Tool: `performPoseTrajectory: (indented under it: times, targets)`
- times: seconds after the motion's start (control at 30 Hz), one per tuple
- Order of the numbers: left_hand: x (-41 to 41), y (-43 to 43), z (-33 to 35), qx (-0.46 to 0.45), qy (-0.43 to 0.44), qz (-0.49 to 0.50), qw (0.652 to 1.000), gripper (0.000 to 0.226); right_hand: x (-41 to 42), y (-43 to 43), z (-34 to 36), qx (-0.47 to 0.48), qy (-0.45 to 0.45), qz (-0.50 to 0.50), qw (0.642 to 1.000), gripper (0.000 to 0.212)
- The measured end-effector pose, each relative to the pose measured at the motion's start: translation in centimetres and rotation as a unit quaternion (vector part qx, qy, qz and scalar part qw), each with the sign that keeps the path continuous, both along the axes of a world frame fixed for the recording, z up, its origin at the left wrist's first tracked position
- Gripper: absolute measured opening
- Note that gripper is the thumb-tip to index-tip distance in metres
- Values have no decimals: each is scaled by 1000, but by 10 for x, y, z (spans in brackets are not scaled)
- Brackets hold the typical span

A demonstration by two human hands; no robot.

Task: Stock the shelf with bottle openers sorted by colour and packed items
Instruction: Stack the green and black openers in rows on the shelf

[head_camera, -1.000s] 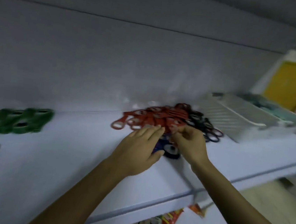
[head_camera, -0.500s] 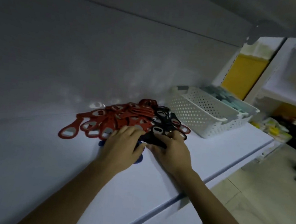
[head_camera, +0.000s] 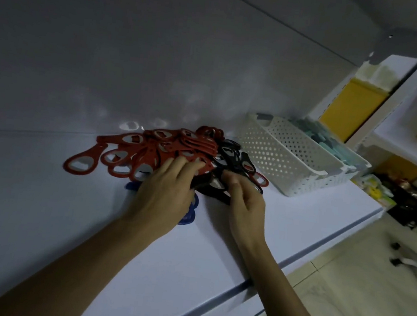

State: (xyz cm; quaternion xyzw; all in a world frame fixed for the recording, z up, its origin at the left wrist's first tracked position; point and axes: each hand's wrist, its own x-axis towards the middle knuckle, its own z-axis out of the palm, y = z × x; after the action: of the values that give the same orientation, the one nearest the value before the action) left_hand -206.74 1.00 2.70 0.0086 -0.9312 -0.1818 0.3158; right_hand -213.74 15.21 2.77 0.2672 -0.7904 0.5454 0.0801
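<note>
Left hand [head_camera: 164, 197] has crept further onto the pile since before. White shelf [head_camera: 41, 217]; perforated basket [head_camera: 291, 166] at 2 o'clock, contents blurred. Red openers [head_camera: 126, 149] heaped at 11 o'clock of the hands, black openers [head_camera: 231, 155] at 1. Left fingers flat, released, resting on red. Right hand [head_camera: 246, 203] on black, can't tell its grip. Blue openers [head_camera: 190, 215] mostly hidden under left palm.

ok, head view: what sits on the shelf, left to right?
Pile of flat red bottle openers → pile of black bottle openers → white perforated plastic basket.
</note>
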Motion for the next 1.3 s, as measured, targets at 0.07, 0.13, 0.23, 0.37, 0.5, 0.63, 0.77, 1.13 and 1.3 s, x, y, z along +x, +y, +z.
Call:
performPoseTrajectory:
  times: [0.07,0.13,0.23,0.37,0.5,0.63,0.77,1.13,1.3]
  targets:
    - [2,0,0,86,65,-7,994,40,-7,-3,-2,133,51,-20,990,32]
    - [3,-1,1,121,100,-14,988,31,-8,-9,-7,253,122,0,960,32]
    - [4,-4,2,155,113,-11,981,25,-7,-8,-9,243,146,-32,958,27]
    - [3,-5,1,207,117,7,971,25,-7,0,-8,91,65,-90,990,22]
    - [3,-3,1,192,113,-19,975,30,0,2,-3,-71,14,-107,992,12]
    - [4,-1,5,170,43,-76,982,51,20,-6,-2,0,174,57,983,14]
    - [8,0,5,156,36,-59,985,54,18,-8,-4,32,198,128,971,16]
    - [3,2,13,300,167,-35,939,28,13,-7,-1,258,122,-106,953,31]
    - [-1,13,13,363,178,-24,914,14,10,-9,-4,343,117,-122,924,24]
